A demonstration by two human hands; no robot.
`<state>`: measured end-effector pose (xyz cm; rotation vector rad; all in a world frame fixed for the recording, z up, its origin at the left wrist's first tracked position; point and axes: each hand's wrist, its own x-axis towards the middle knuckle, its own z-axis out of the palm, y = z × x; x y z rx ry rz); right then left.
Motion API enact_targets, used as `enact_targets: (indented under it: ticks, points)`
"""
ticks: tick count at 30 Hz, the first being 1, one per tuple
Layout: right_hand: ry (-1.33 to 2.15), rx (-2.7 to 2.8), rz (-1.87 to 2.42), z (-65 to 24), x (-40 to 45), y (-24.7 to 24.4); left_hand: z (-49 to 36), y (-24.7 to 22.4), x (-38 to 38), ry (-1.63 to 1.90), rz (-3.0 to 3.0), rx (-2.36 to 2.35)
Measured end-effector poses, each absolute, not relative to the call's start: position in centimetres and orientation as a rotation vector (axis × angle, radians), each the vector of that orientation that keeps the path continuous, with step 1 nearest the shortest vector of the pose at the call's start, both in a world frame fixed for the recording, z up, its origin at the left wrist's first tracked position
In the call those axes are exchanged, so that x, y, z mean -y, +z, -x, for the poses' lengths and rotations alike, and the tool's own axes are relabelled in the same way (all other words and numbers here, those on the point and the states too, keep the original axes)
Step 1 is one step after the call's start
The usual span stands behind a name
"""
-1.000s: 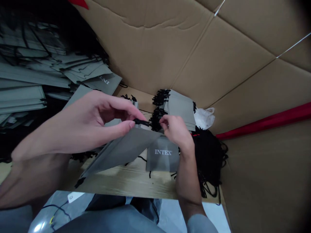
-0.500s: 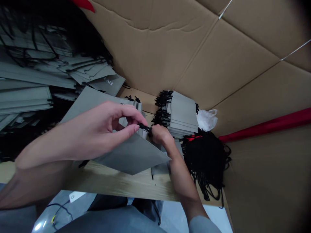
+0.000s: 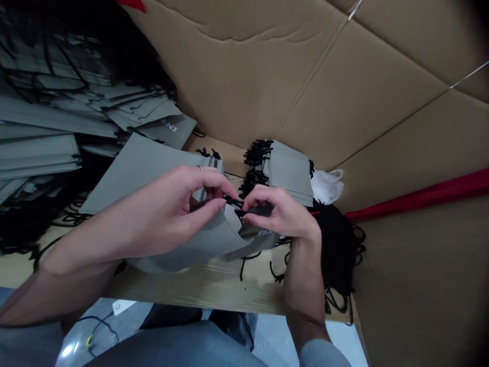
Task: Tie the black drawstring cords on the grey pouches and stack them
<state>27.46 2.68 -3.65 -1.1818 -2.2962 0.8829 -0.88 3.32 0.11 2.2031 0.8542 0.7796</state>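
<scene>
I hold a flat grey paper bag (image 3: 214, 239) above the front edge of a wooden table (image 3: 198, 290). My left hand (image 3: 168, 216) pinches the bag's top edge and one end of a black cord (image 3: 234, 202) between thumb and fingers. My right hand (image 3: 280, 214) pinches the other end of that cord, close to the left fingertips. Under my right hand lies a small grey bag with white lettering (image 3: 263, 235).
Large grey bags are piled at the left (image 3: 46, 132). A stack of small grey bags with black cords (image 3: 286, 173) stands at the back, next to a white plastic bag (image 3: 328, 186). A heap of loose black cords (image 3: 336, 239) lies right. Cardboard walls (image 3: 344, 92) enclose the table.
My right hand has drawn back from the cord stack and now pinches the cord beside my left fingertips. The held bag tilted and dropped lower over the small lettered bag.
</scene>
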Motion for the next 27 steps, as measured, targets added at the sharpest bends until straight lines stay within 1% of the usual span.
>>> enact_targets:
  ticks: [3,7,17,23,27]
  points:
    - [0.822,2.208,0.976,-27.2,-1.8,-3.1,0.7,-0.2,-3.4,0.697,-2.168,-0.882]
    - [0.744,2.181,0.912,-26.9,-1.2,-2.6,0.5,-0.6,-3.4,0.654,-2.163,-0.915]
    - [0.711,2.164,1.086,-26.8,-0.9,-2.3,0.2,-0.7,-3.2,0.604,-2.156,-0.893]
    - [0.477,2.388,1.355,-26.6,-1.1,-2.9,-0.1,-0.3,-3.1,0.667,-2.104,-0.909]
    - [0.346,2.187,1.339,-25.6,0.1,-2.2,-0.5,-0.2,-2.9,0.727,-1.961,-0.923]
